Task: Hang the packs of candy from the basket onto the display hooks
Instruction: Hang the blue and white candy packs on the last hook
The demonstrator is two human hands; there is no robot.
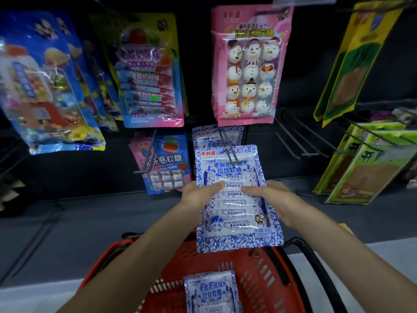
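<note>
Step in hand: hanging. The held candy pack (237, 236) sits with its top edge at the display hook (233, 155); the hook tip appears to have entered the hang hole. The left hand (199, 196) and right hand (272, 199) grip the pack's side edges below the hook, fingers (215, 185) closed on it, thumbs on the front face. A matching hung pack (207, 136) sits behind on the same hook. Well below the hook, the red basket (266, 279) holds another pack (209, 292).

Next move, as judged: slide the pack back along the hook, release, then reach into the basket.

Blue-white patterned candy pack (234, 195), red basket (225, 263)
</note>
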